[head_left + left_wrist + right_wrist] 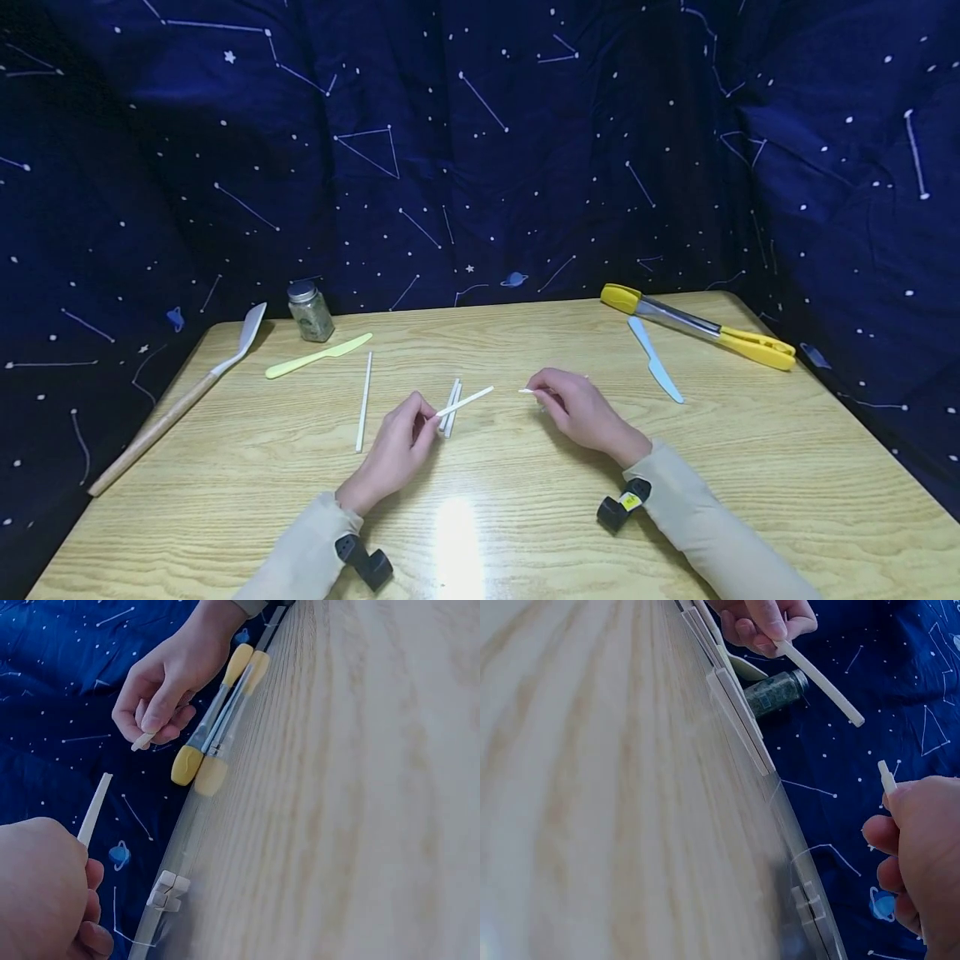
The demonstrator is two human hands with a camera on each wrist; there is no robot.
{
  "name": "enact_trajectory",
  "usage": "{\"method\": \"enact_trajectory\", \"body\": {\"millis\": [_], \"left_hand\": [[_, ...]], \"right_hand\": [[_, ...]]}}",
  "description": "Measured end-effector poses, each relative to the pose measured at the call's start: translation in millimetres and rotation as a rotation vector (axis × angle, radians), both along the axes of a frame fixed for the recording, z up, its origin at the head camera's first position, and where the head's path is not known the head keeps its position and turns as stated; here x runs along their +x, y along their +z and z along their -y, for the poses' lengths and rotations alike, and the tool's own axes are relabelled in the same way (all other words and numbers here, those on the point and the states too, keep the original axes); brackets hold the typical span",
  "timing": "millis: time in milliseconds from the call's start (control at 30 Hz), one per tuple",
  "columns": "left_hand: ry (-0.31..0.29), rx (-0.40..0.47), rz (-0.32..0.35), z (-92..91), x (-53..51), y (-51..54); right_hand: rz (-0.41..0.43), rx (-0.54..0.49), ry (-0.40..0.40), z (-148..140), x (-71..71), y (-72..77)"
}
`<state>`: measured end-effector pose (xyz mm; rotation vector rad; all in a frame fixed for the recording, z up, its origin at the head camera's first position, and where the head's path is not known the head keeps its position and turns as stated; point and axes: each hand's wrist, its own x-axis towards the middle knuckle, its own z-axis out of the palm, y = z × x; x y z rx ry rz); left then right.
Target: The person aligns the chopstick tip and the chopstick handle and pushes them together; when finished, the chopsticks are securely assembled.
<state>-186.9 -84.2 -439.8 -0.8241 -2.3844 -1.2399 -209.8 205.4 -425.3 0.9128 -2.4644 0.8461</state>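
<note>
My left hand (399,442) pinches a thin white stick (467,402) above the table, its free end pointing right. Facing it, my right hand (577,410) pinches another white stick (887,778); only a short end shows past the fingertips, and the fingers hide most of the rest. That exposed end looks narrower at its tip in the right wrist view. A gap separates the two held sticks. Under the left hand's stick, two white sticks (453,417) lie close together on the table. One more white stick (364,402) lies apart, left of the left hand.
A wooden-handled spatula (176,412) lies along the left edge of the wooden table (525,517). Behind are a glass spice jar (311,313) and a yellow knife (318,356). To the right lie a blue knife (656,360) and yellow-tipped tongs (693,325). A starry curtain (450,167) hangs behind.
</note>
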Motion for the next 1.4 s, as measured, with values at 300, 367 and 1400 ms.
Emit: {"method": "enact_trajectory", "body": {"millis": [300, 367, 1400], "left_hand": [[-0.047, -0.012, -0.027, -2.5, 1.2, -3.7], [-0.051, -0.015, -0.027, -2.8, 1.5, -4.0], [-0.059, -0.057, -0.021, -7.4, 6.7, -6.3]], "right_hand": [[-0.014, -0.041, 0.070, 4.2, 1.2, -1.1], [-0.016, -0.041, 0.073, 5.4, 2.7, 0.4], [-0.061, -0.001, 0.095, 9.9, 4.8, -1.9]]}}
